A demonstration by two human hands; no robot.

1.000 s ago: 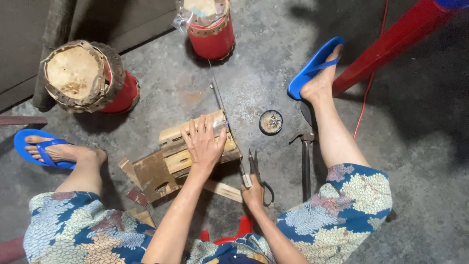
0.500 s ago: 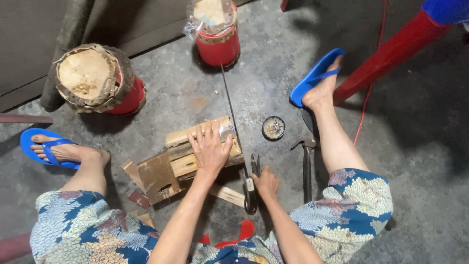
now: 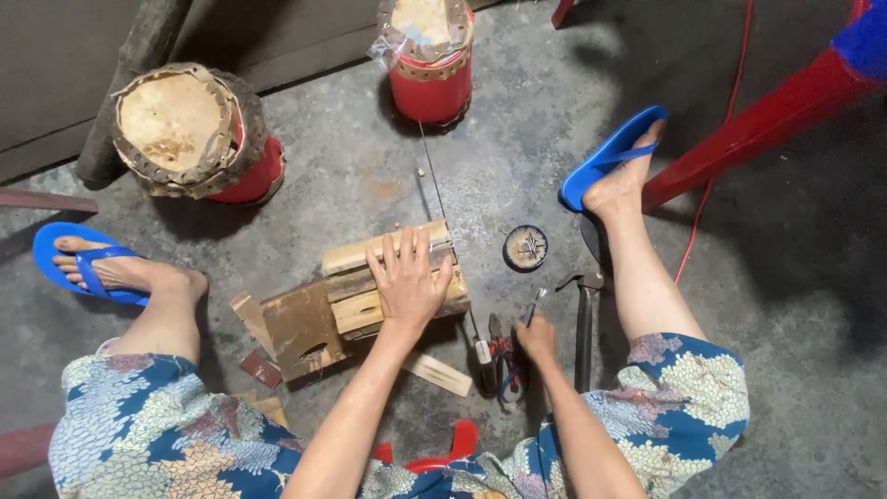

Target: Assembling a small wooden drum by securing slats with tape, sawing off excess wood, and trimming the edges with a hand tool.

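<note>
Person's kit: loose shorts point(image 3: 139, 425) in a floral print, blue ground with white, cream and teal flower heads, some pink patches near the right knee. Bright blue flip-flops, one on the left foot point(image 3: 78, 263), one on the right foot point(image 3: 610, 157). Both forearms bare, no sleeves, no watch, no gloves on left hand point(image 3: 407, 282) or right hand point(image 3: 536, 337).

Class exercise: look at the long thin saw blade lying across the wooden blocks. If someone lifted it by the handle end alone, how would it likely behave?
The saw blade looks very thin and long, so it would probably flex and sag at its far end. It seems light. Now the left hand presses the wooden blocks beside it, while the right hand is near its handle end.
</note>
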